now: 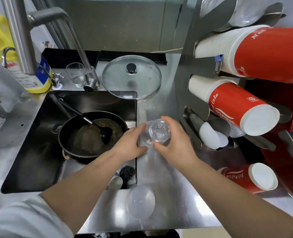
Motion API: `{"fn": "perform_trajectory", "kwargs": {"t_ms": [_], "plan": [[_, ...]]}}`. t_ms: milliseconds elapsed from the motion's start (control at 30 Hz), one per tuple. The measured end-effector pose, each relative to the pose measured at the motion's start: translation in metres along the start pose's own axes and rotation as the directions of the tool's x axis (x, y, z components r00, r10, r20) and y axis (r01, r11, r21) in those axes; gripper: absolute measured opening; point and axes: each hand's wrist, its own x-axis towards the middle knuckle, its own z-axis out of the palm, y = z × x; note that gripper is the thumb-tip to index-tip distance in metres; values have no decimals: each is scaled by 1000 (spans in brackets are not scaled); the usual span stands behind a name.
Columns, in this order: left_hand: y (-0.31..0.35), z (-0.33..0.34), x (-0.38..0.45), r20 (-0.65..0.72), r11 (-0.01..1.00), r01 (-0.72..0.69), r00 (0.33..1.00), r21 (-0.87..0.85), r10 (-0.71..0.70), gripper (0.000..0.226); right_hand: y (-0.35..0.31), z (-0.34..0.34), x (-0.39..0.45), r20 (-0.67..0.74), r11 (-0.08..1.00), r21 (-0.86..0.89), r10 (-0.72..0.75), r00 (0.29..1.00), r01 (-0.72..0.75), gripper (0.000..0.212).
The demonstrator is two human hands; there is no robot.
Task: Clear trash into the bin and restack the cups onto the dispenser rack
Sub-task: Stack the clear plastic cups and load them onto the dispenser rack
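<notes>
Both hands hold a stack of clear plastic cups [158, 131] upside down over the steel counter [169, 177], just right of the sink. My left hand [133, 143] grips its left side and my right hand [175, 141] wraps its right side. Another clear plastic cup [140, 200] lies on the counter near the front edge. The steel dispenser rack [187, 66] stands at the right, holding stacks of red paper cups [236, 107] and clear cups [245, 12] in its slots. A lower slot holds white lids [212, 136].
The sink [39, 160] at the left contains a dirty black pan [90, 134] with a ladle and a scourer. A glass pot lid [132, 76], a drinking glass [76, 76] and the tap [70, 40] stand behind it. A red cup [245, 177] lies at lower right.
</notes>
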Motion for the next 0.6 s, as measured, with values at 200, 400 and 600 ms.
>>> {"fn": "perform_trajectory", "kwargs": {"t_ms": [200,400,600], "plan": [[6,-6,-11,-45,995,-93,995,22,94,92,2,0,-21,-45,989,-22,-145,988,144,67],[23,-23,-29,-168,985,-174,971,4,172,91,-12,-19,-31,-80,970,-14,-244,966,244,69],[59,-53,-55,-304,959,-283,914,3,270,89,-41,-55,-40,-151,936,8,-346,926,351,75]]}}
